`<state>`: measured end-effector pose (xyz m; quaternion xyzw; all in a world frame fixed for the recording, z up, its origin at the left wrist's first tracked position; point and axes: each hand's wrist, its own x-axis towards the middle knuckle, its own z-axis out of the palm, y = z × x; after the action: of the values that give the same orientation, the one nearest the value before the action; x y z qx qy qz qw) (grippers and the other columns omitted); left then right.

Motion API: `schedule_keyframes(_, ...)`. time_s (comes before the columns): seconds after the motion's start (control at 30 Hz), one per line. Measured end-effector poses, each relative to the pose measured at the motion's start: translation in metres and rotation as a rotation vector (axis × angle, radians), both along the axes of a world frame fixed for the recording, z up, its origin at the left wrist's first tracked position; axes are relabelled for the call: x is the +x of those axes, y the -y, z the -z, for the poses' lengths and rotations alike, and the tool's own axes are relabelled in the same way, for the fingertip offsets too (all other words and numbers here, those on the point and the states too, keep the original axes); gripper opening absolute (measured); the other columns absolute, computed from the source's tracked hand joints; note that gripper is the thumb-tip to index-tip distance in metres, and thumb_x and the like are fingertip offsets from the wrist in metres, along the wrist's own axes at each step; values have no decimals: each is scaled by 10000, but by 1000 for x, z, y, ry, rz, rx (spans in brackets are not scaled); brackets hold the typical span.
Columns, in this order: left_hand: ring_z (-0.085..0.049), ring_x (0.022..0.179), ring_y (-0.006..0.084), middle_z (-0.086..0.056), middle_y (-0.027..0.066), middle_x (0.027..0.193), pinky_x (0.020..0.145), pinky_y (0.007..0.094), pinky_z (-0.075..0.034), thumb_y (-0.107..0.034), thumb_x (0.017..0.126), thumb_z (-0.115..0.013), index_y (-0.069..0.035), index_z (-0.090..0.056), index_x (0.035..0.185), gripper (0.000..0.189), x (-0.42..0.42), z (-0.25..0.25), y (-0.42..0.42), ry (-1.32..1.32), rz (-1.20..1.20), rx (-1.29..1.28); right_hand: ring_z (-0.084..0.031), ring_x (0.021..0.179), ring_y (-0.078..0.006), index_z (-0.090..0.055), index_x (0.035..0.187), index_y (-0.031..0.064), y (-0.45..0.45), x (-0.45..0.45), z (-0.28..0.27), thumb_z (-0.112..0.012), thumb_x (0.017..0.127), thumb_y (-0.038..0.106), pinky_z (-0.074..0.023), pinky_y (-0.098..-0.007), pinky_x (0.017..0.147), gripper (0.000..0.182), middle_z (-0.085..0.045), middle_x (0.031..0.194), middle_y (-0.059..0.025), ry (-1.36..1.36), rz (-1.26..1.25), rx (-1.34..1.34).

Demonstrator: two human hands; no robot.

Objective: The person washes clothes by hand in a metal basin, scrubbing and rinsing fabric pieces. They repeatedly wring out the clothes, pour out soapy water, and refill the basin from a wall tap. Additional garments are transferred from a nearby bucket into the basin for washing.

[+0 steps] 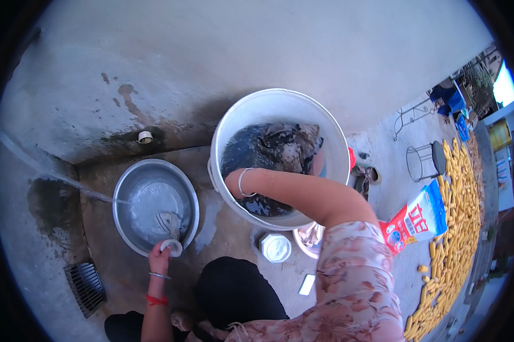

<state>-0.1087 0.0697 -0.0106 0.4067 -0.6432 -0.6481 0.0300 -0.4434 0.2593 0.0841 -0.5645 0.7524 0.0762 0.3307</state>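
My left hand [159, 254] pinches the pale cuff of a light sock [169, 226] at the near rim of a metal basin [119, 231]; the sock's other end hangs into the basin. Over the basin's left rim reaches a clear hose or a stream of water [81, 189]. My right hand [236, 184], with a silver bangle at its wrist, reaches into a large white plastic tub [278, 104]; its fingers are hidden at the dark water. Dark patterned cloth [289, 145] lies in that water.
A container of white powder [277, 248], a white rectangular object [307, 284] and a small basin of cloth [310, 237] stand near the tub. Right of them are a detergent bag [417, 218], a stool [437, 158] and corn cobs [458, 222]. A drain grate [85, 287] is at lower left.
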Motion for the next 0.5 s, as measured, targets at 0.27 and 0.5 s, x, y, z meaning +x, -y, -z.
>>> schedule_keyframes(0.27,-501,555,44,-597,-6,732,469,186,-400,-73,808,-566,-42,-631,950,160,4,-4,-12,16,-64,22,-600,920,-288,-662,967,86,27,47,105,-612,696,225,-456,-370,811,308,-638,952,-148,-135,-218,198)
schedule_keyframes(0.5,-534,600,61,-607,2,758,488,192,-427,-73,807,-564,-43,-626,952,160,16,2,-11,31,-84,12,-599,919,-280,-643,1003,79,-39,29,97,-598,713,266,-457,-366,806,348,-639,954,-140,-171,-357,377)
